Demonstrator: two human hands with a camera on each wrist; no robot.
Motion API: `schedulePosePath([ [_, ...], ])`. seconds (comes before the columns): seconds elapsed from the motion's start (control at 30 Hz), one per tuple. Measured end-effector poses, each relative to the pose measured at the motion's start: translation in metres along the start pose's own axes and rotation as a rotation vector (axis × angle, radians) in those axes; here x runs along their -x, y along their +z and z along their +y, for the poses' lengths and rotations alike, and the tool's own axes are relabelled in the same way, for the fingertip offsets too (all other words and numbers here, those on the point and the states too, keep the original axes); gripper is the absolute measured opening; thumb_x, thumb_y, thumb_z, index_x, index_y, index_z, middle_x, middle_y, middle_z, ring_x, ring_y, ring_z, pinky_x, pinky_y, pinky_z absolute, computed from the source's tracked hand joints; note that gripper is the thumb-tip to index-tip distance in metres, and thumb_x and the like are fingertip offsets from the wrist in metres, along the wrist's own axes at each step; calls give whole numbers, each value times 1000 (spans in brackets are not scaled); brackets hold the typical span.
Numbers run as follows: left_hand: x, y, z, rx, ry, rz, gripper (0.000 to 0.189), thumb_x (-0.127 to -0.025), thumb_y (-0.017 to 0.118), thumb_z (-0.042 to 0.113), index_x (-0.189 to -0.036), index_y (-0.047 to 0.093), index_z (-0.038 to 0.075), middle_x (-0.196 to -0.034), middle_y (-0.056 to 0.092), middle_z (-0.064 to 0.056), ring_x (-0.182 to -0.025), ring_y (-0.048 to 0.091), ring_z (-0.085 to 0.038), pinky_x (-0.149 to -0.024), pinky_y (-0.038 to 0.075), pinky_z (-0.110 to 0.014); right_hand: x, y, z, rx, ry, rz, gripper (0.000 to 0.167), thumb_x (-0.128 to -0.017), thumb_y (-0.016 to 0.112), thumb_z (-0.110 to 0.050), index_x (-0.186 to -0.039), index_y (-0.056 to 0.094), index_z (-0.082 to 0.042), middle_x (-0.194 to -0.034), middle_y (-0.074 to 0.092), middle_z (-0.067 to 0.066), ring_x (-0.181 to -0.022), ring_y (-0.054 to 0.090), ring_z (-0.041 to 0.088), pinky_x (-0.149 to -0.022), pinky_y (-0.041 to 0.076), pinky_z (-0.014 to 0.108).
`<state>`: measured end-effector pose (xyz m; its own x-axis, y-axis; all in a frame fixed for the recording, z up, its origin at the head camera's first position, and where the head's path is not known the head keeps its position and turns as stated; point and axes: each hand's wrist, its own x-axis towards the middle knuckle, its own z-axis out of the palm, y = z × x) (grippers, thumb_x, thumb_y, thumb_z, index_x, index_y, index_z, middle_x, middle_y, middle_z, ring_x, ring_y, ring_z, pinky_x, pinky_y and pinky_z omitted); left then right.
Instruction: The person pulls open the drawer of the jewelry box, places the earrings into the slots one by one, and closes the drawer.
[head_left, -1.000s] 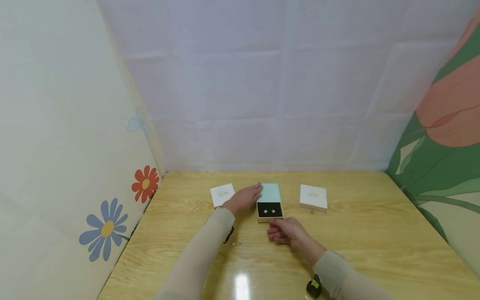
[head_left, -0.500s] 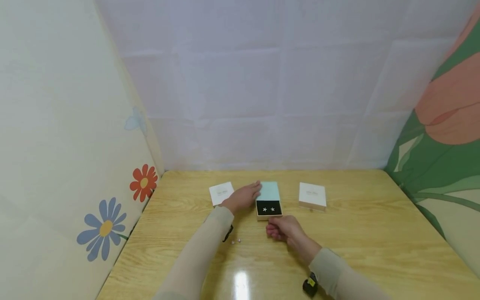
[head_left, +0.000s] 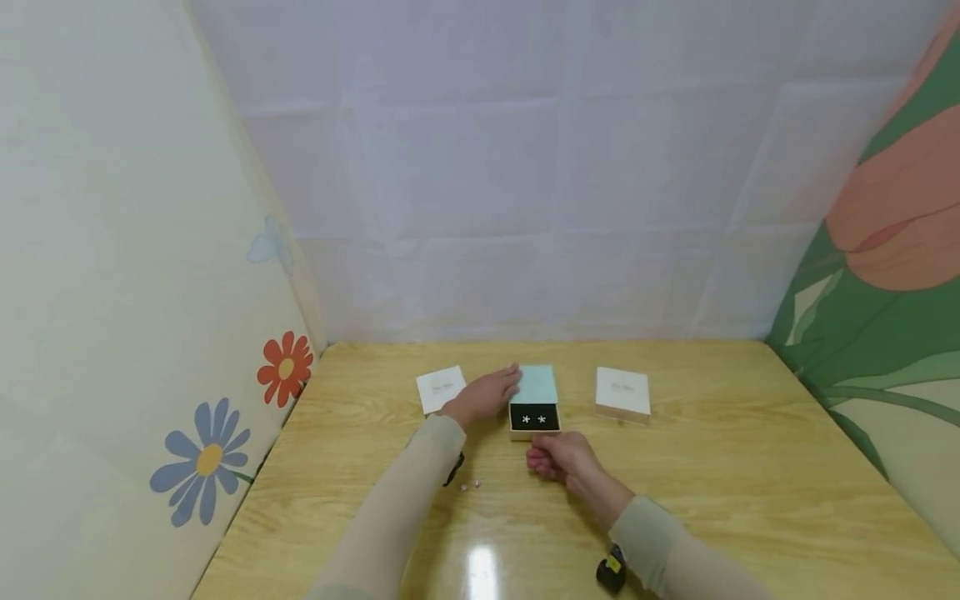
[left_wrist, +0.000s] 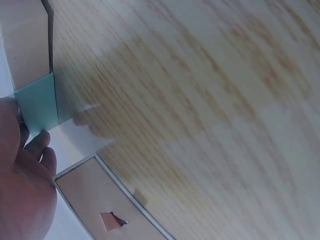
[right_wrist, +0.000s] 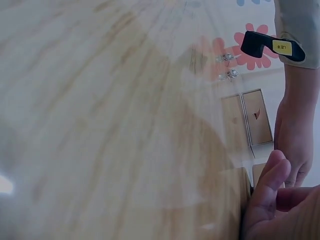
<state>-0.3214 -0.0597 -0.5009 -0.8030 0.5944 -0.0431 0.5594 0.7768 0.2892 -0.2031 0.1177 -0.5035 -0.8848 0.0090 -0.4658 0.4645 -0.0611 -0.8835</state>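
An opened jewelry box (head_left: 535, 435) stands in the middle of the table in the head view. Its pale teal lid panel (head_left: 537, 383) lies back behind a black insert (head_left: 535, 425), which bears two small star-shaped earrings (head_left: 526, 419). My left hand (head_left: 482, 397) reaches to the left edge of the teal panel, fingers extended; the left wrist view shows the fingertips right at that panel (left_wrist: 39, 102). With curled fingers, my right hand (head_left: 567, 458) holds the box's front edge at thumb and index finger. Part of this grip is hidden behind the hand.
A white-topped box (head_left: 440, 388) sits left of my left hand, and another white-topped box (head_left: 622, 392) stands to the right. Two tiny shiny earrings (right_wrist: 231, 74) lie on the wooden table (head_left: 712, 467) near my left wrist. A white cloth wall (head_left: 510, 208) rises behind.
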Motion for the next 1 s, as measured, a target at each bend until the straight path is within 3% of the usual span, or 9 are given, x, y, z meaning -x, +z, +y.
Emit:
schedulePosePath([
  [1.0,-1,2,-4,6,18,8,52,-113,27,35,-161,26,16,-169,20,-3,-154,22,-20,-126,20,-36,-12,2,-4,-44,-21,4,19,-98,58,0,-108,66,13,-74,72,12,-61,69,14,-60,62,25],
])
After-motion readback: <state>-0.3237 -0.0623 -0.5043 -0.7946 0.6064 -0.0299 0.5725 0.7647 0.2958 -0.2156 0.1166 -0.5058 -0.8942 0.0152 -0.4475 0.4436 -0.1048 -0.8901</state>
